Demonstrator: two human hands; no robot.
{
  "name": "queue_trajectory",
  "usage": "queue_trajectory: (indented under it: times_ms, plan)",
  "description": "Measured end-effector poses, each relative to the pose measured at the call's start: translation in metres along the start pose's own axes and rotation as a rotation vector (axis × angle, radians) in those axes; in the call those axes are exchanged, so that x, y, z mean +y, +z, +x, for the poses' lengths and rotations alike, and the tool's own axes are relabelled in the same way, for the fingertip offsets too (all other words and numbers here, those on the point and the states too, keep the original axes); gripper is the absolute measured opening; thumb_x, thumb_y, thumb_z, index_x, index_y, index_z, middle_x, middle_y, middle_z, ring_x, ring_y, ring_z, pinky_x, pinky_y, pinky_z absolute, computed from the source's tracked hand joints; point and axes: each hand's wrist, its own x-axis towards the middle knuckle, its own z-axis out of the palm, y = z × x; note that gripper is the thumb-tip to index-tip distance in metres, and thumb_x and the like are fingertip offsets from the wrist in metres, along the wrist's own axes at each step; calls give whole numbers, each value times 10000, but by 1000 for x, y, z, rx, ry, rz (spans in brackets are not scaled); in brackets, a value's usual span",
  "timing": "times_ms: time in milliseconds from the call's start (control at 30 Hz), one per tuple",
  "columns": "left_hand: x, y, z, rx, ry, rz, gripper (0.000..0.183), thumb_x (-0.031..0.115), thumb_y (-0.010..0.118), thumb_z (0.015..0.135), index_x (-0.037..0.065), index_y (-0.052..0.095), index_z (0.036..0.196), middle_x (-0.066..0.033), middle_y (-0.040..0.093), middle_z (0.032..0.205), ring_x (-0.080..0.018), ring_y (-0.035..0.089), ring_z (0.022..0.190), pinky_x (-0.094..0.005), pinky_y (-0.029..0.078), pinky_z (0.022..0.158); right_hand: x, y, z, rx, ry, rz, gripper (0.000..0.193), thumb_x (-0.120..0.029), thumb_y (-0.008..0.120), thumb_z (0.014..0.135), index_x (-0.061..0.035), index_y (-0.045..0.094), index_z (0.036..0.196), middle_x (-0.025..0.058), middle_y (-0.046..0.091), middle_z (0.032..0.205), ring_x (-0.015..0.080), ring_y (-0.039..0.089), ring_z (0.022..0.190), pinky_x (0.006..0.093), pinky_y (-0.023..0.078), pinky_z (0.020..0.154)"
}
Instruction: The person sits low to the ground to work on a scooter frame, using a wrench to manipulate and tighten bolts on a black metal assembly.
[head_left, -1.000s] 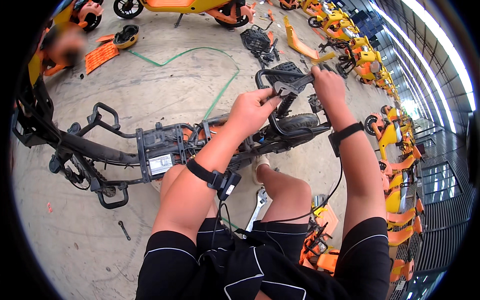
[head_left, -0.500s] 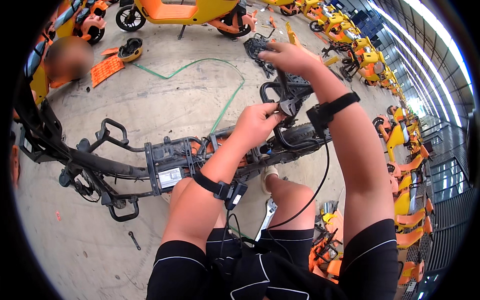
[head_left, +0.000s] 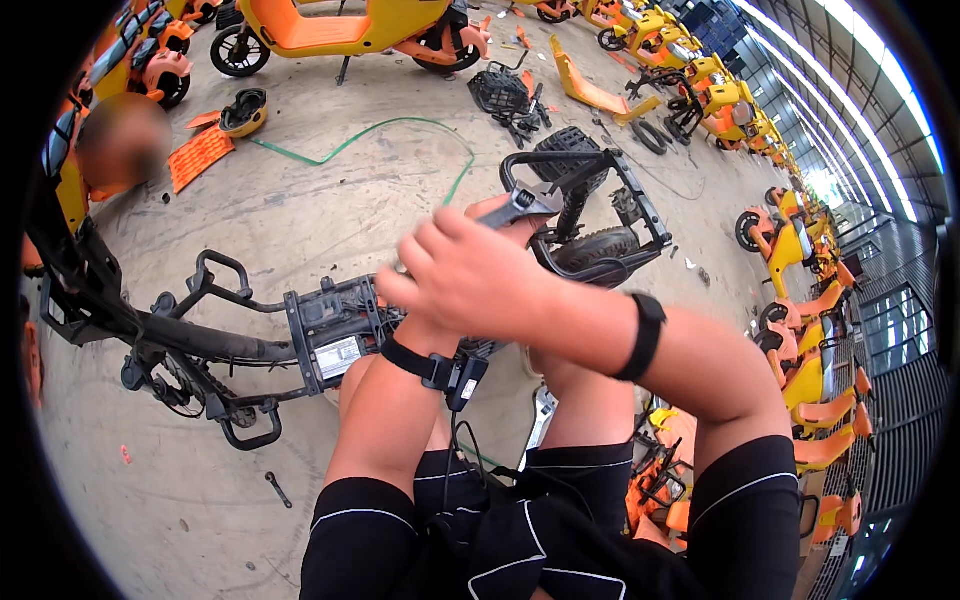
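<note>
An adjustable wrench (head_left: pixel 528 203) is at the rear rack of a stripped black scooter frame (head_left: pixel 220 335), its jaw among the rack tubes. My right hand (head_left: pixel 470 270), slightly blurred, curls around the handle, its forearm crossing in front of my left. Behind it, my left hand (head_left: pixel 518 230) is mostly hidden; its visible fingers close on the wrench near the head. What the jaw grips cannot be made out. Just beyond are the rear tyre (head_left: pixel 597 248) and a black mudguard (head_left: pixel 572 160).
Another, larger wrench (head_left: pixel 540 415) lies by my leg, a small spanner (head_left: pixel 278 490) on the floor at left. Farther off are a yellow helmet (head_left: pixel 243 113), orange panels (head_left: pixel 200 155), a green strap (head_left: pixel 370 130) and a black basket (head_left: pixel 500 92). A yellow scooter (head_left: pixel 350 30) stands beyond; a person is at left.
My right hand has come down and left from above the rack, crossing over my left forearm. The wrench handle has swung from upright toward the left. The view has shifted slightly.
</note>
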Motion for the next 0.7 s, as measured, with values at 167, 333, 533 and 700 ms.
queue_trajectory:
  times_ms: [167,333,533,700]
  plan:
    - [-13,2,28,-73,-275,-127,238,179,697,875,85,732,1091,-153,712,802,-263,706,729,-369,527,676,-40,-29,-71,89,0,-25,241,-221,584,843,-65,602,1027,113,667,1041,272,653,1033,373,489,920]
    - [9,-2,29,-33,-177,151,291,173,691,830,105,723,1111,-164,720,893,-345,698,820,-399,535,696,-49,-57,-137,22,237,9,154,-150,591,892,-74,636,1018,150,663,1269,258,647,1162,359,500,929]
    - [17,-3,32,-79,-242,159,228,220,697,846,111,734,1043,-165,711,874,-338,685,774,-414,517,665,-24,-51,-207,93,560,-133,341,-25,629,858,-41,665,1196,151,666,1290,252,698,1002,324,530,825]
    - [16,-3,29,-49,-238,87,227,264,710,873,110,750,1036,-148,709,822,-293,670,695,-391,490,619,24,-37,-225,-37,796,-348,398,-52,655,846,-157,689,1228,65,714,988,237,658,757,344,519,669]
